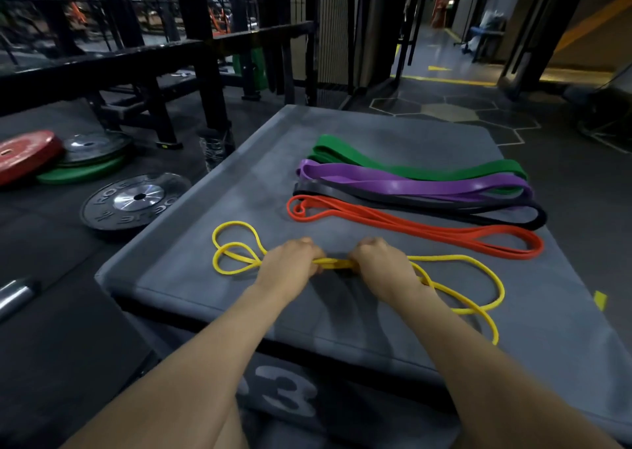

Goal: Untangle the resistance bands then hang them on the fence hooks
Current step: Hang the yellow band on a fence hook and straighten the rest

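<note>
Both hands work at the near middle of a grey padded box [191,209] that serves as the table. The left hand [290,260] and the right hand [379,262] sit knuckles-up, close together, each grip curled around the yellow band [337,263], whose strands are bunched into a short taut stretch between the two fists. To the left of the left hand the yellow band spreads in two overlapping loops on the table; to the right it trails in wider loops toward the near right corner, one end reaching almost to the near edge.

Farther back, toward the far right part of the table, four other bands lie folded flat in neat parallel rows, each touching or overlapping its neighbour: the orange band [427,231] nearest, then the black band [513,216], the purple band [410,183], and the green band [427,170] closest to the far edge.

On the floor beyond the table's left edge lie a black weight plate [133,202], and farther left a stack with a red plate [24,154] and a green plate [78,171].
</note>
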`<state>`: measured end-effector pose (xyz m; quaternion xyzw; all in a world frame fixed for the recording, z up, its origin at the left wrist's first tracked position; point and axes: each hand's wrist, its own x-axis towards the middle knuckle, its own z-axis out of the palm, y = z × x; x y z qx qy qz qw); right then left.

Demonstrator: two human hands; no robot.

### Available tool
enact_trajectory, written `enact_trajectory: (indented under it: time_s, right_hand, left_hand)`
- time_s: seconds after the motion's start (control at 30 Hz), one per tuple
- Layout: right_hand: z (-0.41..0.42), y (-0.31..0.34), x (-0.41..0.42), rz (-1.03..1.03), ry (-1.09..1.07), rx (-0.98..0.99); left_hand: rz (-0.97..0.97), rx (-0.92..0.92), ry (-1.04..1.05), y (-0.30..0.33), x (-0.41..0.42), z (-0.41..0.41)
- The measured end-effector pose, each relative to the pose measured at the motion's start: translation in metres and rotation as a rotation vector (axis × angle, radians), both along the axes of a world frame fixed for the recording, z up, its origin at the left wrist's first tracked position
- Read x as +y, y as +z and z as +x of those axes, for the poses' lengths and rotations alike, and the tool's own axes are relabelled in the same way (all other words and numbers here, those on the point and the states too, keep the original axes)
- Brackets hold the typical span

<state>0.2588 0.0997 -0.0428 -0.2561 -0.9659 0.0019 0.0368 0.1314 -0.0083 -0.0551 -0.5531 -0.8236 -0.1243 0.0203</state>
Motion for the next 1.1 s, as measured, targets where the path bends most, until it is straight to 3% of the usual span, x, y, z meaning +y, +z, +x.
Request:
enact_trajectory:
  time_s: [0.23, 0.4, 0.5, 0.63, 0.97, 1.1]
  right_hand:
    - [-0.004, -0.006, -0.011, 0.13, 0.062, -0.097]
    - [0.003, -0.005, -0.013, -0.06, 0.074, -0.033]
    - [0.008, 0.005, -0.015, -0.333, 0.093, 0.058]
    - [0.008, 0.033, -0.028, -0.501, 0.162, 0.245]
    - [-0.054, 0.131, -0.11, -0.665, 0.476, 0.466]
    - [-0.087, 0.169, -0.153, -0.754, 0.627, 0.516]
  left_hand:
    - [-0.168, 0.131, -0.058, -0.007, -0.002, -0.003]
    - [-0.114, 0.081, -0.06, 0.0, -0.014, -0.003]
    - [-0.02, -0.111, -0.071, 0.006, -0.026, -0.006]
    - [0.179, -0.312, -0.111, 0.029, -0.052, -0.006]
    - [0.489, -0.348, 0.131, 0.138, -0.154, -0.026]
    - [0.61, -0.469, 0.282, 0.179, -0.209, -0.041]
